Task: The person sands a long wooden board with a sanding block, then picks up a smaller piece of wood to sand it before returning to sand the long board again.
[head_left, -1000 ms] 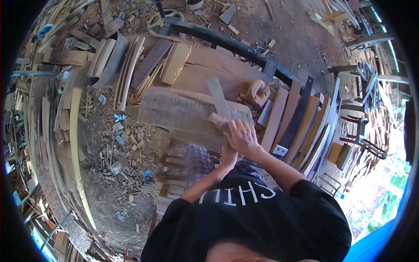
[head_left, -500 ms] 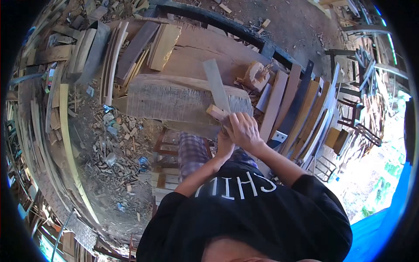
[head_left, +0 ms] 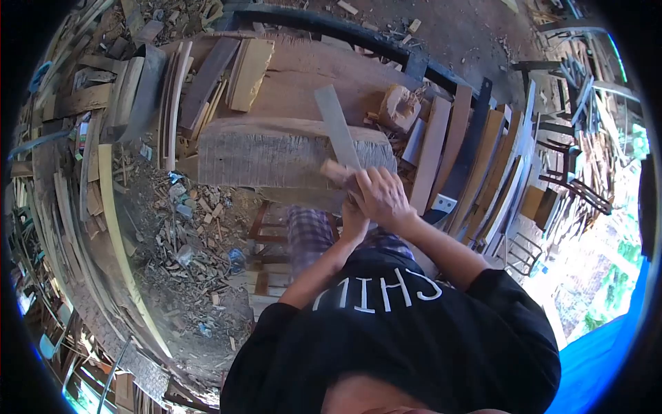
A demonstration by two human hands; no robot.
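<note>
Both my hands are close together over my lap, at the near edge of the thick wooden beam (head_left: 255, 159). My right hand (head_left: 385, 200) lies above and is closed over the lower end of a flat grey strip (head_left: 336, 124), which points away from me across the beam. Below it, my left hand (head_left: 355, 219) is closed around the inner end of a small wooden piece (head_left: 334, 170). The piece's pale end sticks out leftward and is slightly blurred. Fingers cover where the strip and piece meet.
A broad plank (head_left: 310, 76) lies behind the beam. Boards lean on the left, including a pale board (head_left: 252, 72). At right are a hollowed wood block (head_left: 400, 107), a long dark saw-like blade (head_left: 465, 155) and several boards. Wood scraps (head_left: 186, 234) litter the ground.
My view has shifted slightly. The hands, strip and wooden piece stay together at the beam's near edge, and the wooden piece has moved a little and looks more blurred.
</note>
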